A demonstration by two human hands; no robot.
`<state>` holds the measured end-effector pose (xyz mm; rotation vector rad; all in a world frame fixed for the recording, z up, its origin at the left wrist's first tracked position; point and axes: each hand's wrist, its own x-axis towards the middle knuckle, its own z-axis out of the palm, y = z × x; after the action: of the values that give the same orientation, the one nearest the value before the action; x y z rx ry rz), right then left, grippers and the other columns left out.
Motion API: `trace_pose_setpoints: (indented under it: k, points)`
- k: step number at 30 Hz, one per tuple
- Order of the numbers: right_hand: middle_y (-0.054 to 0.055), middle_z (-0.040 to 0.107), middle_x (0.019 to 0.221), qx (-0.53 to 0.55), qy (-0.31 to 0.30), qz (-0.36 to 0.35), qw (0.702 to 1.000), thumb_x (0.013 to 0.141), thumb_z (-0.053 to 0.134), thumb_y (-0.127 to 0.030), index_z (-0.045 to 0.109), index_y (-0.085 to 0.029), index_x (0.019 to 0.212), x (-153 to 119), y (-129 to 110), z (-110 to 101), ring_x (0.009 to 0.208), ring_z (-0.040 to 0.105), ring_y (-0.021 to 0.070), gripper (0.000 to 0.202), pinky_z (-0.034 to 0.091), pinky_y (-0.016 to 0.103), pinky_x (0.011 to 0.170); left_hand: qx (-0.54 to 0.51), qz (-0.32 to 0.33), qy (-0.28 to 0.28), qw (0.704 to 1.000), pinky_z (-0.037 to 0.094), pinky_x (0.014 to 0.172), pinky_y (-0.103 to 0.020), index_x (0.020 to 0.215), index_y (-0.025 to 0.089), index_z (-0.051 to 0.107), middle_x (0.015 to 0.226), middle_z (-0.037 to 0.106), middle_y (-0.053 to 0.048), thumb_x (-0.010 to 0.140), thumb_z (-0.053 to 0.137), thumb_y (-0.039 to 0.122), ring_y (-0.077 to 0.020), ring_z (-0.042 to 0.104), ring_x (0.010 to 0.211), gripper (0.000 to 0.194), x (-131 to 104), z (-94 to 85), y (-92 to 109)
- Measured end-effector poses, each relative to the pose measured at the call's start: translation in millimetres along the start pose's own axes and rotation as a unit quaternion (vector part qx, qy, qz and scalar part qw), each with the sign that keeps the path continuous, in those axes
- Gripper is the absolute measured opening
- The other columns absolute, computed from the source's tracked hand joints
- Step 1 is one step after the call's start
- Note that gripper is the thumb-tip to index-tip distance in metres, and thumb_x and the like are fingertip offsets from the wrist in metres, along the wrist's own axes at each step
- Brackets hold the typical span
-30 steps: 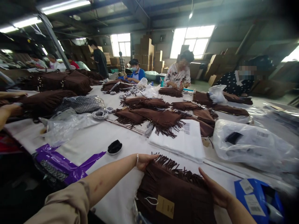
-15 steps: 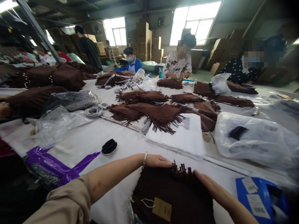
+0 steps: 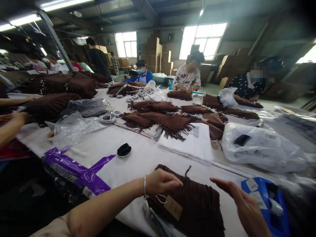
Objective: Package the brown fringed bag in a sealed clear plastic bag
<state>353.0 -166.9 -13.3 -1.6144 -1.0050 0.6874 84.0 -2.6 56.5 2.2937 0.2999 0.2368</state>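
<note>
A dark brown fringed bag (image 3: 197, 210) lies in front of me on the white table, its fringe folded down over the upper part. A tan paper tag (image 3: 173, 208) on a white string rests on it. My left hand (image 3: 164, 182), with a bracelet at the wrist, is over the bag's upper left part. Its fingers are loosely bent and point right, with nothing visible in them. Off the bag's right side, my right hand (image 3: 243, 197) is open, fingers stretched out and apart from the bag. Plastic-wrapped metal hardware (image 3: 154, 214) lies along the bag's left edge.
A blue container (image 3: 269, 200) stands at the right, near a clear plastic bag (image 3: 261, 144). More brown fringed bags (image 3: 170, 123) lie beyond white sheets (image 3: 186, 146). Purple plastic (image 3: 79, 168) and a small black item (image 3: 123, 149) are at left. Co-workers sit across the table; another person's hands (image 3: 17, 120) work at far left.
The fringe at the bag's top edge has gone from standing outward to folded over the bag. My right hand has come away to the right; my left hand's fingers have bent.
</note>
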Motion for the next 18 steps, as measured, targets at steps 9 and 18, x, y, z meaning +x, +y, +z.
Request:
trace_pose_setpoints:
  k: [9,18]
  points:
    - [0.008,0.065,0.056,-0.085,-0.217,0.202,0.951,0.083,0.036,-0.063,0.066,-0.013,0.062,110.4,9.3,90.5,0.051,0.06,0.0166,0.062,0.05,0.037,0.067,0.167,-0.033,0.002,0.985,0.032,0.108,-0.038,0.118,0.017,0.059,0.126,0.057,-0.01,0.086,0.058,0.028,-0.024,0.046,0.124,0.034,10.3,17.6,-42.5]
    - [0.007,0.066,0.111,-0.074,-0.219,-0.011,0.973,0.083,0.041,-0.06,0.067,-0.021,0.102,35.1,-15.4,92.7,0.11,0.055,0.0236,0.05,0.033,0.04,0.105,-0.031,-0.087,0.179,0.98,0.047,0.09,-0.024,0.106,0.019,0.067,0.104,0.069,-0.002,0.093,0.044,0.04,-0.0154,0.063,0.097,0.033,-47.1,10.6,-23.4]
